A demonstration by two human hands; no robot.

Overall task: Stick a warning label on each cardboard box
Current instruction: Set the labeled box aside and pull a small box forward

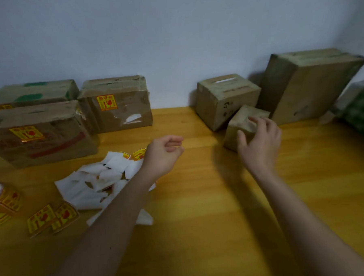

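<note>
Three cardboard boxes at the left each carry a yellow-and-red warning label: a front box (39,134), one behind it (31,94) and a middle box (116,105). At the right stand three unlabelled boxes: a small cube (239,124), a medium box (225,99) and a tall box (309,84). My right hand (259,142) rests on the small cube, fingers spread over its top and near side. My left hand (163,153) hovers over the table with fingers loosely curled, holding nothing I can see. Loose labels (52,218) lie at the front left beside a label roll (1,200).
A heap of white backing papers (95,184) lies under my left forearm, with two more labels (138,153) at its far edge. A green patterned object (363,111) sits at the right edge. The wooden table (201,200) meets a pale wall behind the boxes.
</note>
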